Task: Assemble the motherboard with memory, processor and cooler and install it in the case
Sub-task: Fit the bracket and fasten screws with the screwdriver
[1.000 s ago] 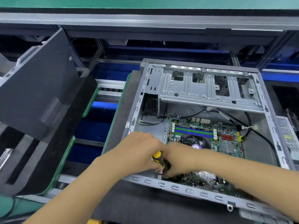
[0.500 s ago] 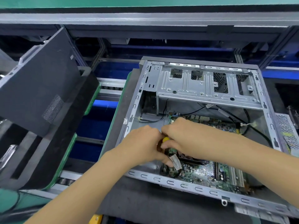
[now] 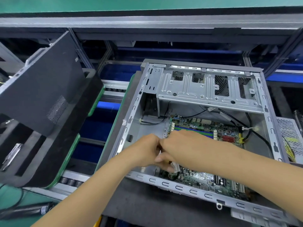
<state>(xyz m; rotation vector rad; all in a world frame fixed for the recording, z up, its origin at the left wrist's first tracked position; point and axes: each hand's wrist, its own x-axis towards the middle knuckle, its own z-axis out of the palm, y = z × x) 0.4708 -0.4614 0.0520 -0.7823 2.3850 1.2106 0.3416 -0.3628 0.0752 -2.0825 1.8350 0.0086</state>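
The open grey case [image 3: 180, 188] lies flat with the green motherboard [image 3: 203, 177] inside it. Memory slots [image 3: 193, 130] show at the board's far end; the middle of the board is hidden under my arm. My left hand [image 3: 144, 149] and my right hand [image 3: 185, 146] are pressed together over the board's left edge, fingers curled. The yellow-and-black screwdriver seen earlier between them is now covered by both hands. A white-tagged cable [image 3: 175, 167] sticks out just below my right hand.
A metal drive cage [image 3: 205, 89] spans the case's far side, with black cables [image 3: 236, 120] running beneath it. A black side panel [image 3: 41, 89] leans at the left. A power supply [image 3: 290, 136] sits right of the case. A dark tool [image 3: 32, 210] lies bottom left.
Both hands moved from the case's near rim farther in along the board's left edge. The screwdriver's yellow handle, visible before, is now hidden between them.
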